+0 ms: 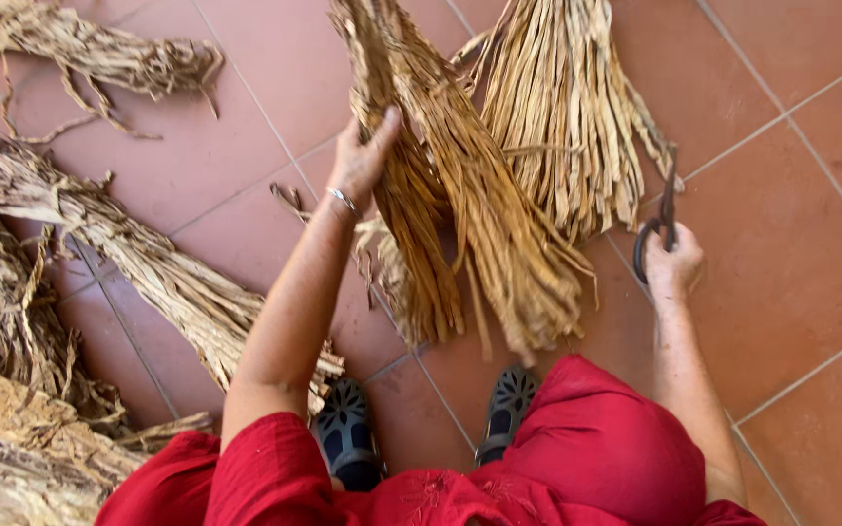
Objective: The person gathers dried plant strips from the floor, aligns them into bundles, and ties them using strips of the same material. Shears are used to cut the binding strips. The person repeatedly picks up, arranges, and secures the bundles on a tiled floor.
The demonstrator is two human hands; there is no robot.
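Note:
My left hand point(363, 156) grips a long bundle of dried brown leaf strips point(460, 195) that hangs down in front of me, its lower ends near my feet. My right hand point(672, 265) holds a pair of dark metal scissors point(657, 222) by the handles, blades pointing up, just right of the bundle. A second, paler bundle of dried strips point(567, 107) lies on the floor behind the held one. A thin bracelet sits on my left wrist.
More bundles of dried leaves lie on the terracotta tile floor point(791, 273) at left point(138, 263) and top left point(99, 49), with a heap at the lower left point(12, 429). My black clogs point(348, 433) and red clothing fill the bottom.

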